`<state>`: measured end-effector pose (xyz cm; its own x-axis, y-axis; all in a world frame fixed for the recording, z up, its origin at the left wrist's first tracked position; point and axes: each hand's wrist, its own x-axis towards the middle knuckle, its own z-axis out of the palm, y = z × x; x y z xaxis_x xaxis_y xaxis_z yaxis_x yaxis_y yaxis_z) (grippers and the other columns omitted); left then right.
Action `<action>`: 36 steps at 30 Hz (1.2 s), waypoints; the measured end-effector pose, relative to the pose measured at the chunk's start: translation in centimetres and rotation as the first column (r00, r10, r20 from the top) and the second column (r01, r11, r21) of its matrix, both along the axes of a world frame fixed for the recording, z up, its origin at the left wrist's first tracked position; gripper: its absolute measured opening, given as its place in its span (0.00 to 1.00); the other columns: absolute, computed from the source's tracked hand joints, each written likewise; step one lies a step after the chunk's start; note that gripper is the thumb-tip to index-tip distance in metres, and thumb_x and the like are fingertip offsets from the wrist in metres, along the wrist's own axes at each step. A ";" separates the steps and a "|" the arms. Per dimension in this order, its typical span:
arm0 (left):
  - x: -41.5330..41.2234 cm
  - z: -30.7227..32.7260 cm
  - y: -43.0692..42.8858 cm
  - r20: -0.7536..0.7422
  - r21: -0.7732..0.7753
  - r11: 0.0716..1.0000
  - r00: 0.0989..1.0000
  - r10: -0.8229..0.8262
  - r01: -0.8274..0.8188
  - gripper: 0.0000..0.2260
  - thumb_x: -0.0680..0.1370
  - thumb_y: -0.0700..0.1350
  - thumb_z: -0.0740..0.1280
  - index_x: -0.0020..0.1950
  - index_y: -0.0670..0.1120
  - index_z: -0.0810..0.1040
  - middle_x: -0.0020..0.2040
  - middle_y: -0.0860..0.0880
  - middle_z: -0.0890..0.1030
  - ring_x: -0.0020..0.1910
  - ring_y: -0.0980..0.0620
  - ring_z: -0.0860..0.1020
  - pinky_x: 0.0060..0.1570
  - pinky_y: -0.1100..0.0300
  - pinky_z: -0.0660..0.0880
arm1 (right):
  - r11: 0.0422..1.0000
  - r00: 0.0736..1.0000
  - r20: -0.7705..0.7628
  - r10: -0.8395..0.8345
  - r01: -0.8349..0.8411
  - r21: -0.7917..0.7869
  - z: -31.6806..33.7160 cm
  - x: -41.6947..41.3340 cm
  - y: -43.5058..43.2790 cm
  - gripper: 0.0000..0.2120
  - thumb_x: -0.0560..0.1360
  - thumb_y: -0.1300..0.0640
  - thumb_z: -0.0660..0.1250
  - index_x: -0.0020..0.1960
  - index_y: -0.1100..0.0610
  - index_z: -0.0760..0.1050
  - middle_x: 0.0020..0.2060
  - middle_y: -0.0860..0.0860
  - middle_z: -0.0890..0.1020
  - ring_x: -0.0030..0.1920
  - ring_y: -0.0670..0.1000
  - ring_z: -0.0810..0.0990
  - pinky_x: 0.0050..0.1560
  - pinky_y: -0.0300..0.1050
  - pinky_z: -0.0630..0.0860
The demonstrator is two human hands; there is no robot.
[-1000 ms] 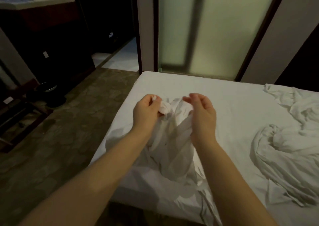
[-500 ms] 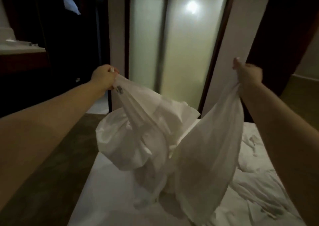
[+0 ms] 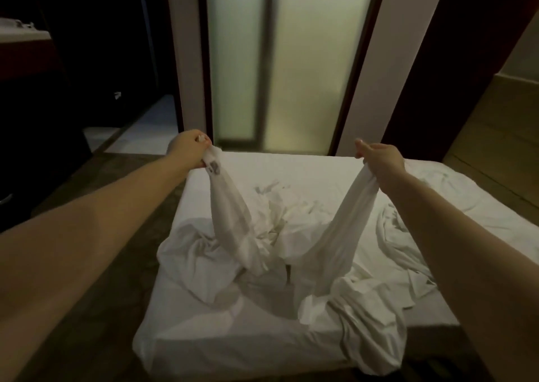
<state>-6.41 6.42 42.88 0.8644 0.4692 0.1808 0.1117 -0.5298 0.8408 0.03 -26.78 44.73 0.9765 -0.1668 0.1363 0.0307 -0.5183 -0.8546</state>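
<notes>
Right at the near edge of the bed (image 3: 204, 332), a fold of the white sheet (image 3: 335, 244) hung down over the side of the mattress. Just beyond that, the sheet lay bunched in a loose heap across the middle of the bed. From the heap two twisted lengths rose up and apart, one to each hand. The left hand (image 3: 191, 148) was closed tight around its end, fingers curled over the cloth, with a small printed label (image 3: 214, 167) showing just below the fist. The right hand (image 3: 379, 157) gripped the other end the same way, fingers wrapped round the gathered cloth. Both arms were stretched out, the hands well apart and held above the bed. To the right, a second pile of crumpled linen (image 3: 399, 253) lay on the mattress, near the sheet. Dark floor (image 3: 125, 308) ran along the bed's left side. Past the far edge stood a frosted glass door (image 3: 291, 61) between pale frames.
</notes>
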 end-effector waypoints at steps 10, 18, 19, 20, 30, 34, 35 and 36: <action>-5.1 -7.0 2.1 -0.152 0.123 0.986 0.980 0.130 -0.112 0.07 0.81 0.42 0.57 0.49 0.46 0.75 0.49 0.44 0.75 0.47 0.47 0.74 0.47 0.53 0.73 | 0.944 1.000 -0.002 0.010 -0.010 -0.330 -5.7 -1.0 -2.4 0.23 0.80 0.45 0.54 0.35 0.61 0.67 0.32 0.55 0.70 0.36 0.55 0.69 0.35 0.48 0.60; -6.3 -12.3 -1.4 -0.287 0.017 0.995 0.953 0.095 -0.094 0.07 0.80 0.41 0.59 0.47 0.45 0.76 0.51 0.39 0.78 0.48 0.40 0.76 0.51 0.50 0.75 | 0.970 0.931 -0.286 0.227 -0.191 0.149 -9.4 -3.4 0.8 0.04 0.68 0.56 0.63 0.41 0.55 0.72 0.40 0.52 0.73 0.40 0.53 0.71 0.37 0.44 0.66; -6.4 -12.7 -1.8 -0.293 -0.009 0.995 0.952 0.094 -0.101 0.07 0.80 0.41 0.60 0.46 0.46 0.76 0.51 0.39 0.78 0.48 0.40 0.76 0.50 0.49 0.76 | 0.955 0.912 -0.307 0.271 -0.216 0.202 -9.5 -3.7 1.1 0.05 0.62 0.56 0.62 0.38 0.54 0.69 0.37 0.51 0.71 0.36 0.51 0.69 0.34 0.43 0.63; -6.6 -13.0 -2.2 -0.296 -0.039 0.994 0.951 0.089 -0.106 0.07 0.81 0.42 0.59 0.46 0.46 0.76 0.51 0.39 0.77 0.46 0.42 0.77 0.47 0.50 0.78 | 0.935 0.892 -0.325 0.314 -0.230 0.271 -9.6 -4.1 1.4 0.06 0.59 0.58 0.60 0.36 0.54 0.66 0.35 0.51 0.69 0.33 0.50 0.66 0.32 0.42 0.61; -10.0 -13.6 -5.2 -0.088 -0.064 0.998 0.996 0.012 -0.018 0.08 0.80 0.41 0.61 0.42 0.45 0.76 0.40 0.46 0.79 0.43 0.44 0.79 0.50 0.43 0.77 | 0.915 0.877 -0.264 0.401 -0.368 0.166 -12.4 -8.0 2.7 0.12 0.73 0.68 0.61 0.45 0.52 0.76 0.35 0.52 0.71 0.36 0.50 0.70 0.38 0.44 0.67; -10.4 -12.8 -4.4 -0.059 -0.084 0.996 0.998 0.038 -0.042 0.07 0.78 0.40 0.61 0.43 0.47 0.77 0.41 0.48 0.79 0.44 0.45 0.79 0.49 0.44 0.78 | 0.915 0.943 -0.088 0.322 -0.333 -0.227 -12.0 -8.1 2.2 0.10 0.75 0.62 0.65 0.55 0.54 0.78 0.44 0.50 0.78 0.44 0.49 0.74 0.42 0.37 0.69; -10.4 -12.7 -4.1 -0.075 -0.089 0.994 0.996 0.052 -0.058 0.07 0.78 0.40 0.62 0.43 0.48 0.77 0.42 0.48 0.79 0.45 0.45 0.79 0.49 0.45 0.78 | 0.908 0.947 -0.065 0.315 -0.321 -0.268 -11.8 -8.0 2.0 0.10 0.75 0.62 0.66 0.55 0.54 0.78 0.44 0.50 0.79 0.44 0.48 0.74 0.41 0.34 0.68; -10.4 -12.7 -3.9 -0.084 -0.105 0.992 0.994 0.063 -0.072 0.07 0.77 0.39 0.62 0.43 0.48 0.77 0.42 0.48 0.80 0.45 0.45 0.79 0.50 0.45 0.78 | 0.904 0.948 -0.061 0.312 -0.316 -0.286 -11.6 -8.0 1.8 0.10 0.74 0.61 0.66 0.54 0.54 0.79 0.43 0.50 0.79 0.43 0.48 0.74 0.38 0.29 0.67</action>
